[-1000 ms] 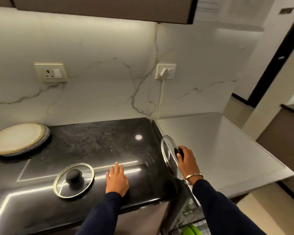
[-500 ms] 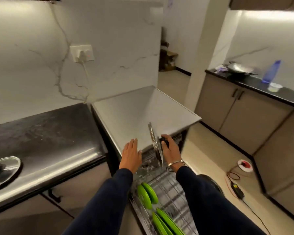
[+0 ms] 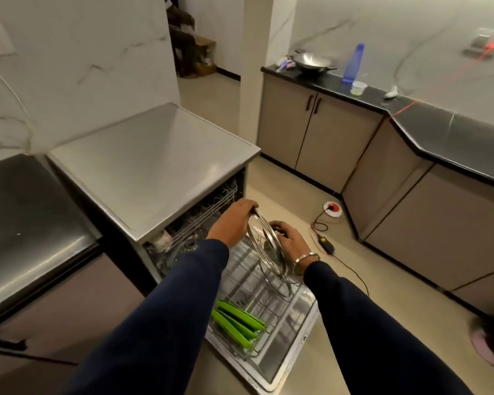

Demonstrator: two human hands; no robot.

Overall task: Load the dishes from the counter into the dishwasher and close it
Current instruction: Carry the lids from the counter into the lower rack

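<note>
While dishwasher stands open, both hands grip glass lid over rack: left hand rim, right hand knob.

Green plates fill the pulled-out rack's near end; bare wire rows lie open between them and the steel top.

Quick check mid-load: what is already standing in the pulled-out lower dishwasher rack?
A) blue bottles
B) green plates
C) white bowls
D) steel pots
B: green plates stand on edge at the near end of the lower rack, while both hands hold the glass lid above it.
</note>
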